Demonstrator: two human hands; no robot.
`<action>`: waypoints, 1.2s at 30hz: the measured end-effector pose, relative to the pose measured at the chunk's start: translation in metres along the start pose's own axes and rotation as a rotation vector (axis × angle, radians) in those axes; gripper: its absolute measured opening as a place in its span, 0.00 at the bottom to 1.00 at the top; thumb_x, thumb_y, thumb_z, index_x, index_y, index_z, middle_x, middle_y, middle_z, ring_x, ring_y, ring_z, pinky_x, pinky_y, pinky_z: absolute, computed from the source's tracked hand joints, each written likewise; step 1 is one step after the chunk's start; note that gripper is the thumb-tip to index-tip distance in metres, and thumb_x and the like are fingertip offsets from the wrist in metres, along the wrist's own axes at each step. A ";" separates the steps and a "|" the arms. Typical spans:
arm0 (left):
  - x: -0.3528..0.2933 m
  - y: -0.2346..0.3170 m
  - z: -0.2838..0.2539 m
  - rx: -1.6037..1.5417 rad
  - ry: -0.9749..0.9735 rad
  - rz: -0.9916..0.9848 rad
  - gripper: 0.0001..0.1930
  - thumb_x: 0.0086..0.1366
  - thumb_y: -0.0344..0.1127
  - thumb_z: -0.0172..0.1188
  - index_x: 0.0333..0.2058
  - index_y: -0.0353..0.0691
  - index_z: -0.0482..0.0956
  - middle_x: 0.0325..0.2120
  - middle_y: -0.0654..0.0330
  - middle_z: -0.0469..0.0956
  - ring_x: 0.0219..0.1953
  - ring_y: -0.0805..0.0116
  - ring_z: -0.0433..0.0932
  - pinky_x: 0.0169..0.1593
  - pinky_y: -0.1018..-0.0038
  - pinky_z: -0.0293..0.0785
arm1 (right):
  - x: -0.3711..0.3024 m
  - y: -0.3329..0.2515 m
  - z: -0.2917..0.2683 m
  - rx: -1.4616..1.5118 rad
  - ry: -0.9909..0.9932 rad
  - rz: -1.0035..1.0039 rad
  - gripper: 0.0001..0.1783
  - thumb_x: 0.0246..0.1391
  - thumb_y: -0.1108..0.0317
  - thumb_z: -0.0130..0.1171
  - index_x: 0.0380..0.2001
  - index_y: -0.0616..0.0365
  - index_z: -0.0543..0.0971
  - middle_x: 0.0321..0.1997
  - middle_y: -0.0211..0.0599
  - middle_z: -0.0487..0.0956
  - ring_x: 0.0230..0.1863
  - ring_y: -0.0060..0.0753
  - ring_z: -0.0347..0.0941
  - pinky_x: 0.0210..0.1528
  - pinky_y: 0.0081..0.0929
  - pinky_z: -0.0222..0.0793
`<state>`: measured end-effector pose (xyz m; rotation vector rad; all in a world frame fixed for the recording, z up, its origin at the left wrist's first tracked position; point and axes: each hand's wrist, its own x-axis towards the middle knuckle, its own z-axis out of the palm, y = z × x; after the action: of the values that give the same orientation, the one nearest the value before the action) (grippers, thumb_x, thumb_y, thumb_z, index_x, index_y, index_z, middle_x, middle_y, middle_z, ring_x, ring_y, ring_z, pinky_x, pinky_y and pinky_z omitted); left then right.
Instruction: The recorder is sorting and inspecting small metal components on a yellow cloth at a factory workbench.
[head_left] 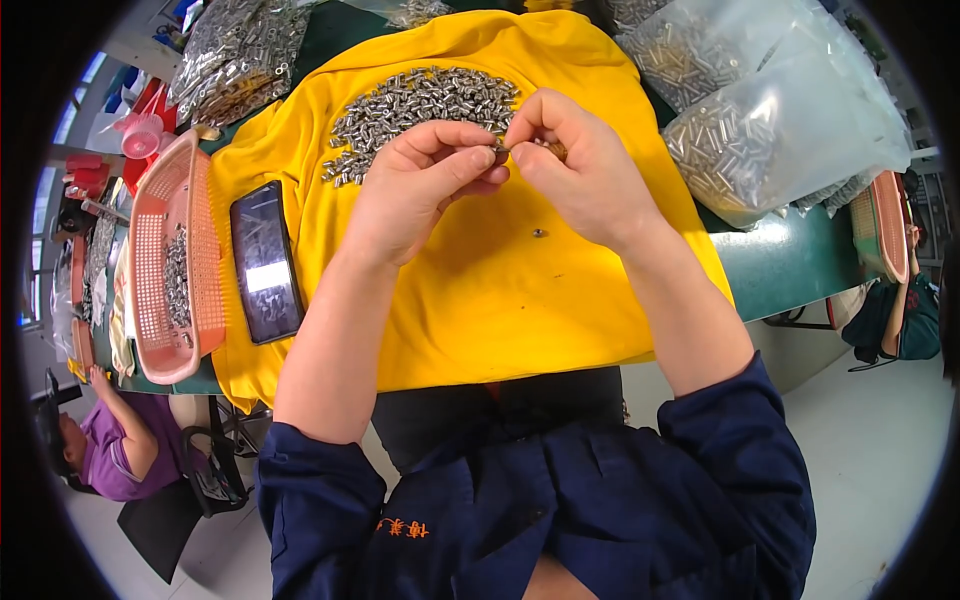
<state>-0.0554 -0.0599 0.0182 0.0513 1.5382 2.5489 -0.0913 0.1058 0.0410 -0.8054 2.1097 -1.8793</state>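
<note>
Over the yellow cloth (480, 330), my two hands meet fingertip to fingertip. My left hand (415, 185) is closed in a pinch on a small metal part (499, 148), which the fingertips partly cover. Pressed close to that part, my right hand (585, 175) is also closed; a brownish piece (557, 150) shows between its fingers, its kind hidden by them. Just beyond my hands lies a heap of small silvery metal cylinders (425, 105). One loose metal piece (539, 233) rests on the cloth below my right hand.
At left stand a black phone (267, 265) and a pink plastic basket (205, 330) with metal parts inside. Clear bags of metal parts (725, 150) crowd the far right, another bag (240, 65) the far left. A person in purple (120, 450) sits at lower left.
</note>
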 end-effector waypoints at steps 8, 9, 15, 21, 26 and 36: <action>0.000 0.000 0.008 0.210 0.073 0.124 0.05 0.54 0.24 0.54 0.31 0.32 0.74 0.28 0.58 0.76 0.30 0.72 0.76 0.37 0.79 0.73 | -0.002 0.003 0.006 -0.412 0.115 -0.215 0.04 0.41 0.71 0.49 0.22 0.59 0.66 0.15 0.43 0.69 0.19 0.43 0.66 0.22 0.29 0.61; 0.000 -0.001 0.008 0.210 0.073 0.124 0.05 0.54 0.24 0.54 0.31 0.32 0.74 0.28 0.58 0.76 0.30 0.72 0.76 0.37 0.79 0.73 | -0.001 0.004 0.007 -0.411 0.115 -0.215 0.04 0.41 0.71 0.49 0.22 0.59 0.66 0.15 0.43 0.69 0.19 0.43 0.66 0.22 0.29 0.61; 0.009 -0.002 -0.001 0.350 0.189 0.189 0.06 0.53 0.25 0.55 0.31 0.33 0.74 0.26 0.61 0.76 0.29 0.76 0.75 0.35 0.82 0.71 | 0.004 0.011 -0.001 -0.170 0.084 -0.073 0.02 0.46 0.74 0.47 0.25 0.60 0.67 0.18 0.25 0.65 0.19 0.18 0.59 0.22 0.16 0.56; -0.001 -0.011 0.025 1.194 -0.157 0.162 0.08 0.47 0.22 0.55 0.29 0.35 0.75 0.27 0.59 0.77 0.29 0.71 0.75 0.34 0.79 0.69 | 0.009 0.010 -0.021 0.090 0.276 -0.021 0.04 0.46 0.72 0.48 0.25 0.61 0.69 0.19 0.23 0.67 0.20 0.11 0.58 0.20 0.13 0.55; 0.001 -0.012 0.034 1.263 -0.303 0.341 0.08 0.47 0.27 0.55 0.29 0.38 0.76 0.27 0.55 0.76 0.30 0.60 0.75 0.36 0.73 0.70 | 0.008 0.003 -0.024 0.120 0.276 -0.040 0.04 0.45 0.72 0.48 0.26 0.62 0.69 0.19 0.24 0.67 0.20 0.12 0.58 0.21 0.13 0.56; 0.057 0.001 0.005 1.768 -0.313 0.530 0.07 0.46 0.26 0.53 0.27 0.40 0.77 0.24 0.60 0.71 0.31 0.61 0.71 0.34 0.70 0.68 | 0.010 0.002 -0.022 0.103 0.300 -0.063 0.04 0.44 0.73 0.48 0.24 0.62 0.68 0.19 0.26 0.67 0.21 0.14 0.60 0.22 0.14 0.58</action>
<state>-0.1115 -0.0470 0.0182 1.0156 3.1315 0.4364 -0.1112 0.1197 0.0452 -0.6065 2.1507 -2.2433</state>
